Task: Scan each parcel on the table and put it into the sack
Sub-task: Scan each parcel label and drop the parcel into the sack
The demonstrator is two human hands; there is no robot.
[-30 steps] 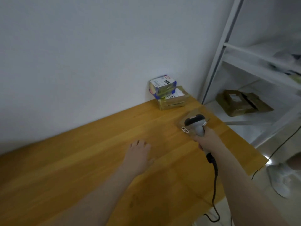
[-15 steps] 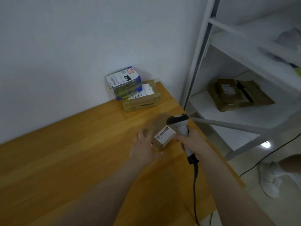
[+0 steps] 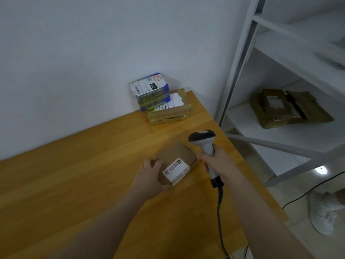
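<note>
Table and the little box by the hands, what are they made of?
The table looks like wood with a smooth finish: long plank lines show. The small box looks like matt brown cardboard, with a white paper label on top.

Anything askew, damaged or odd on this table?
Only by the wall: the blue-taped parcel sits skewed over the left end of the brown parcel. The small parcel and barcode scanner being held look normal.

Parcel-sorting room: labelled parcels point(image 3: 169, 107), white metal shelving point(image 3: 240, 71), handheld scanner point(image 3: 204, 143).
</note>
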